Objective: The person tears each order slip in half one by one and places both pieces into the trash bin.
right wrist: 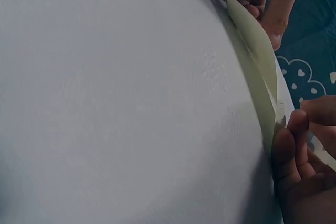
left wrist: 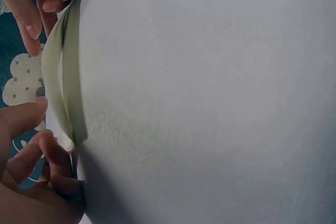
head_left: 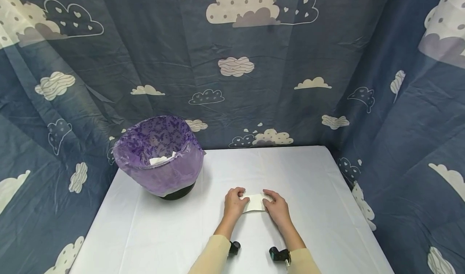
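Observation:
In the head view a small pale yellow piece of paper point(head_left: 254, 203) is held low over the white table, between both hands. My left hand point(head_left: 233, 204) pinches its left end, and my right hand point(head_left: 277, 209) pinches the right end. Seen from the left wrist, the paper point(left wrist: 73, 82) looks folded, with an upper layer bowed away from a lower one. The right wrist view shows the same gap between the layers of the paper point(right wrist: 257, 51). Fingertips of the right hand point(right wrist: 310, 150) sit right at its near end there.
A bin point(head_left: 178, 175) lined with a purple bag stands at the table's back left, white paper pieces point(head_left: 161, 160) inside it. White cloth covers the table point(head_left: 290, 173). Dark blue curtains point(head_left: 156, 32) with cloud prints hang around the back and sides.

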The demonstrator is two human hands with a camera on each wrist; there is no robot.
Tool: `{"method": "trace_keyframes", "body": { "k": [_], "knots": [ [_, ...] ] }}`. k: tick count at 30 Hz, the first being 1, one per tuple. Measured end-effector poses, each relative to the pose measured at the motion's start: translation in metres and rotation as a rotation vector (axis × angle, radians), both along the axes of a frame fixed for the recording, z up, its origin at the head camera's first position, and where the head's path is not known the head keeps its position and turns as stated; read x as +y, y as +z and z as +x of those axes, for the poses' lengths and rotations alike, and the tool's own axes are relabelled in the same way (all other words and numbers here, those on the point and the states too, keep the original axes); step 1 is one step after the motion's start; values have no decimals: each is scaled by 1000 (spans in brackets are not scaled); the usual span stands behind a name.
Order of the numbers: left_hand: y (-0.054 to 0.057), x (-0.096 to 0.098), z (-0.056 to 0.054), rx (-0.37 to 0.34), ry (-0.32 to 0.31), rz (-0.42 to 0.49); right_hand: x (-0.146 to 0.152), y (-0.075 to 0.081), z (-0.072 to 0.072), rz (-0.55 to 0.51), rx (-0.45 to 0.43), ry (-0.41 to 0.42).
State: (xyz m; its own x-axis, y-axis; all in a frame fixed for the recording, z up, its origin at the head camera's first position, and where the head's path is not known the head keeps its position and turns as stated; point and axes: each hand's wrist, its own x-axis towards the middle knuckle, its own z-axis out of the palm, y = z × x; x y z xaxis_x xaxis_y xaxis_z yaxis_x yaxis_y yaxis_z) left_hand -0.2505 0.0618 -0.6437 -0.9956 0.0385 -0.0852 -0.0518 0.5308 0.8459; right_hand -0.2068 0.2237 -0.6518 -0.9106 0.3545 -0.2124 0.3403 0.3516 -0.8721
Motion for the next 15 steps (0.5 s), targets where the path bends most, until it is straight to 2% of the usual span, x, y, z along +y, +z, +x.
{"method": "trace_keyframes", "body": {
  "k": [5,11,15],
  "knots": [
    [4,-4,1,-23,-18,-52,-7,1,1,-31,20,-6],
    [7,-6,5,-45,-82,-98,-13,1,2,-30,32,-22],
    [5,-7,6,-29,-133,-146,-16,1,3,-22,27,-19]
  ]
}}
